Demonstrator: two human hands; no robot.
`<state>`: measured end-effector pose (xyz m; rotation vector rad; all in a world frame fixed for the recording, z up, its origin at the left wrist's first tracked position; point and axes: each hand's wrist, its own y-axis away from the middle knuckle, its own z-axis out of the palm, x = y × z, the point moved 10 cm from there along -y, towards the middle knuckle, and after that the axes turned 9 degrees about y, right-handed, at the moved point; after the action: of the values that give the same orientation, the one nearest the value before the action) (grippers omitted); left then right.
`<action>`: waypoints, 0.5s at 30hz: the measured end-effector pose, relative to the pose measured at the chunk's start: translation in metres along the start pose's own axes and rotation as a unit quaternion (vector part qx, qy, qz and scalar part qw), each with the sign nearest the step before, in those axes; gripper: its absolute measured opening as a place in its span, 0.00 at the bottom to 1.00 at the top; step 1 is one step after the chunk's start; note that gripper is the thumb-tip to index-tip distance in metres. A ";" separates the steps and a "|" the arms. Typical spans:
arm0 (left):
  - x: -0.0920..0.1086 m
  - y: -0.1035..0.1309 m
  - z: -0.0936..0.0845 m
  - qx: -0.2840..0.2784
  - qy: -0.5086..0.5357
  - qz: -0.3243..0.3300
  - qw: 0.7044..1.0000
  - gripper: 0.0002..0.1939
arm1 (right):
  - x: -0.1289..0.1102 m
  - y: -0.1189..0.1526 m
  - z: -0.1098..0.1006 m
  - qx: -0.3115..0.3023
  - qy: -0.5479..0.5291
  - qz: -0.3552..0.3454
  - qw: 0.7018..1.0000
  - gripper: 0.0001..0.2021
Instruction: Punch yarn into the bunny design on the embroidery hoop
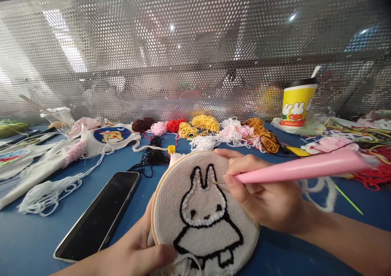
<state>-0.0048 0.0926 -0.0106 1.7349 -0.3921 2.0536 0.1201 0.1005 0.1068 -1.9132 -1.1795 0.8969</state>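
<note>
My left hand (143, 243) grips the lower left rim of a round embroidery hoop (171, 211), its thumb on the front and its fingers behind. White cloth fills the hoop, bearing a rabbit figure (207, 211) outlined in black yarn, with white loops along the inside of the head and ears. A pink punch needle (299, 168) is pinched between the thumb and fingers of my right hand (262, 190). Its thin metal tip meets the cloth by the rabbit's right ear. Loose white yarn (186, 261) hangs over the hoop's lower edge near my left thumb.
A black phone (97, 217) lies on the blue table left of the hoop. Yarn bundles (204, 123) in several colours line the back, before a perforated metal panel (183, 44). A yellow cup (299, 101) with a straw stands back right. Other embroidered cloths (110, 135) lie left.
</note>
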 end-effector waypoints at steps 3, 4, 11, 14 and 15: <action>-0.003 0.001 0.000 0.005 0.009 -0.013 1.000 0.39 | -0.004 0.001 0.002 -0.012 0.016 -0.020 1.000 0.08; -0.004 0.001 0.001 0.004 0.011 -0.014 1.000 0.39 | -0.004 0.001 0.001 -0.009 0.014 -0.021 1.000 0.09; 0.001 0.000 0.004 0.009 0.018 -0.004 1.000 0.38 | -0.005 -0.001 -0.001 -0.017 0.027 -0.022 0.999 0.07; 0.001 0.001 0.001 0.024 0.029 -0.006 0.999 0.38 | -0.004 -0.002 0.000 -0.033 0.038 -0.013 0.999 0.06; 0.001 0.001 0.001 0.020 0.038 -0.009 0.999 0.38 | -0.005 -0.003 0.000 -0.034 0.038 -0.011 0.999 0.06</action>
<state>-0.0040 0.0914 -0.0094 1.6716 -0.3130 2.1216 0.1170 0.0973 0.1102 -1.9664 -1.1975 0.7742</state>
